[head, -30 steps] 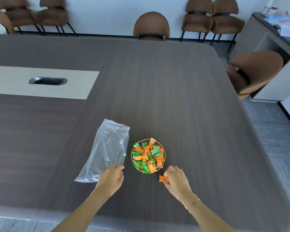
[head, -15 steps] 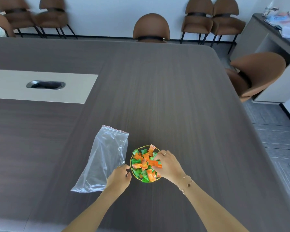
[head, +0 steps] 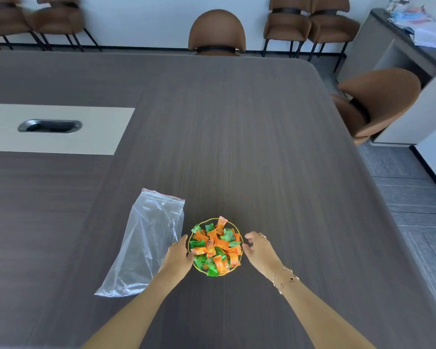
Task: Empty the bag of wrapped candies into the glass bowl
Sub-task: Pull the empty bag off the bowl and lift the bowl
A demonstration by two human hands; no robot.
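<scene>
The right hand [head: 258,250] has left the candies [head: 215,249] and hovers open beside the bowl [head: 239,235]; the left hand [head: 178,255] cups its rim. Glass is slippery and brittle: grip both sides. The bag [head: 146,243] lies limp.

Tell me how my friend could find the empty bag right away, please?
Start at the big dark wooden table and look at its near edge, where two hands flank a glass bowl heaped with orange and green candies. Just left of the bowl, beyond the left hand, lies the plastic bag. It is flat, see-through, crinkled, with a red zip strip on top.
</scene>
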